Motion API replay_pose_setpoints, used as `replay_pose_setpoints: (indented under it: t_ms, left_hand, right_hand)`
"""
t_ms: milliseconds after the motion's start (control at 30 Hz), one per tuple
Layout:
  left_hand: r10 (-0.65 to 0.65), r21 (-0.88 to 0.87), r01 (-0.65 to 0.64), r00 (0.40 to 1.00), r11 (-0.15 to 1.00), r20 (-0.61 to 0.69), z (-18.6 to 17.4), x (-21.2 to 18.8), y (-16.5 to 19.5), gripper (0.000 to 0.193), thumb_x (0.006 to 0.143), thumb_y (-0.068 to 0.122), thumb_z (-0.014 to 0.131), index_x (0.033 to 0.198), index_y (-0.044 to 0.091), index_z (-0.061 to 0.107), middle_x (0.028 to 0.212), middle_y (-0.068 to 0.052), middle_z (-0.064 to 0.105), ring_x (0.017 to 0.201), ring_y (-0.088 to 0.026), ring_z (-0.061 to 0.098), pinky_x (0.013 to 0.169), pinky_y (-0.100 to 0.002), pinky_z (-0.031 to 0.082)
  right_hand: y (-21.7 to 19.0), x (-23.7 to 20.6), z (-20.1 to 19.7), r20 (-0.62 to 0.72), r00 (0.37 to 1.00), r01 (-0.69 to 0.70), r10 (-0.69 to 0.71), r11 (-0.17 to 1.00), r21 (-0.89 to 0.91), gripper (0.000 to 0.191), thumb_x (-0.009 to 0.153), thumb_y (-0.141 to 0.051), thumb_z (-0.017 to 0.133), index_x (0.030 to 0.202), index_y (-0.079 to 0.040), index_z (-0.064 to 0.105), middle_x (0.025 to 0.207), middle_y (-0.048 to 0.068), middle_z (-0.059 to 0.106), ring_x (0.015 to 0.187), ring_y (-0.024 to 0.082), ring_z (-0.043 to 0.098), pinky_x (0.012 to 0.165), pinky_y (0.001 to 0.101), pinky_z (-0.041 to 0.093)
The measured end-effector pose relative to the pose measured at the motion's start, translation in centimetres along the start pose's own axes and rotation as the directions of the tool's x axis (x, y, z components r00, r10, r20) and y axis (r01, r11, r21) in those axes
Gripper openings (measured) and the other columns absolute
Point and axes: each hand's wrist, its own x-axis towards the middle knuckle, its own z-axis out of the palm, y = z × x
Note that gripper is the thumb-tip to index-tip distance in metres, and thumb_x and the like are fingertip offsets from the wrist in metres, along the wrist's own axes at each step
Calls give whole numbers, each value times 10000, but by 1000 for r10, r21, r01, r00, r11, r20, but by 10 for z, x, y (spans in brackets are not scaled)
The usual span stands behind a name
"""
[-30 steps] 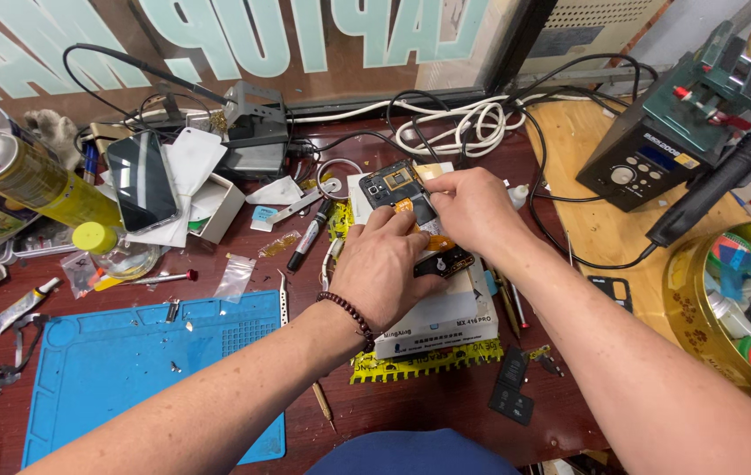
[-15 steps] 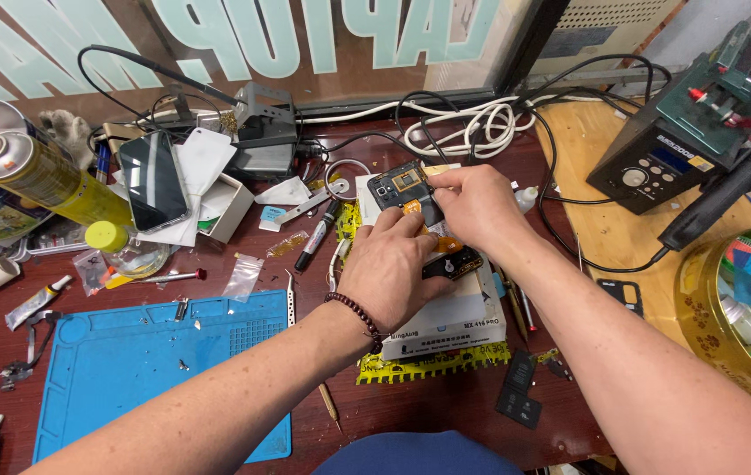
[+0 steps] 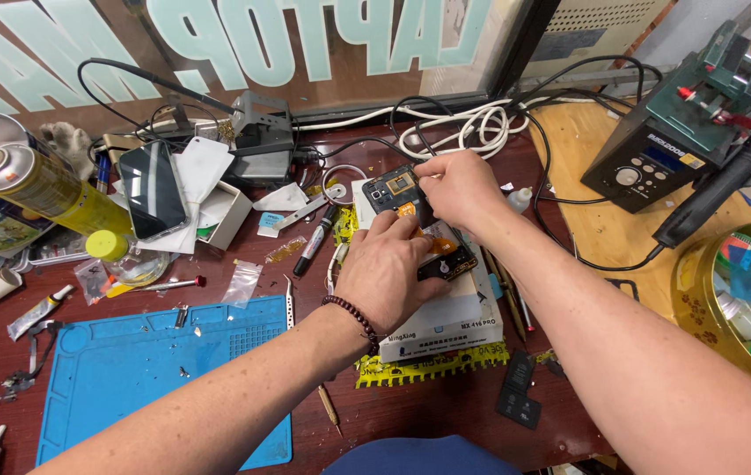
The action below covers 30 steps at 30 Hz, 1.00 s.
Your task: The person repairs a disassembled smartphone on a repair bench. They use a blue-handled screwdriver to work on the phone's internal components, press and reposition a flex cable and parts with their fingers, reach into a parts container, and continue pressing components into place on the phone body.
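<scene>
An opened phone (image 3: 406, 198) with its dark board and orange flex parts exposed lies on a white box (image 3: 446, 321) in the middle of the bench. My left hand (image 3: 388, 268) presses down on the phone's lower half, a bead bracelet on the wrist. My right hand (image 3: 454, 189) pinches at the phone's upper right corner; what is between the fingertips is hidden. Part of the phone (image 3: 450, 255) shows between the two hands.
A blue silicone mat (image 3: 129, 369) lies at the front left. A yellow spray can (image 3: 36, 185), another phone (image 3: 151, 189) and small tubes sit at the left. A soldering station (image 3: 657, 145) with its handpiece (image 3: 718, 193) stands at the right, cables (image 3: 454, 127) behind. Yellow round tin (image 3: 701, 308) at far right.
Both hands stay on the opened phone with only slight finger shifts. The view has drifted a little, nothing else has moved.
</scene>
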Motion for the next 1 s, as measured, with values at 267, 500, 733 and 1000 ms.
replay_pose_setpoints:
  t_ms: [267,500,733,1000]
  left_hand:
    - [-14,-3,14,1000,1000,19,-3,0,1,472,677,387,851,1038,96,766,1135,-84,624,1165,-302,531,940,-485,455]
    - [12,15,-12,1000,1000,-10,-2,1,-3,464,687,387,847,1035,93,764,1132,-88,625,1154,-303,535,934,-477,462]
    - [11,10,-11,1000,1000,3,-4,0,-1,458,697,386,845,1037,92,760,1132,-84,630,1161,-298,537,941,-474,464]
    - [-1,12,1,1000,1000,6,-1,0,1,449,700,374,847,1027,80,758,1155,-91,631,1169,-308,535,935,-487,461]
  right_hand:
    - [9,-5,-5,-50,974,209,-219,964,-163,248,863,-132,704,1092,-116,800,946,145,783,825,216,757,784,348,577]
    - [15,-6,-3,-25,996,79,-83,986,-145,264,886,-149,686,1132,-155,783,922,143,790,808,231,769,790,356,591]
    - [9,-13,-4,-61,989,125,-132,986,-108,260,879,-142,693,1117,-140,796,883,115,784,756,182,744,735,333,577]
    - [20,-5,-16,16,997,-73,75,879,471,276,910,-166,656,1156,-100,761,797,-8,682,567,82,536,422,261,375]
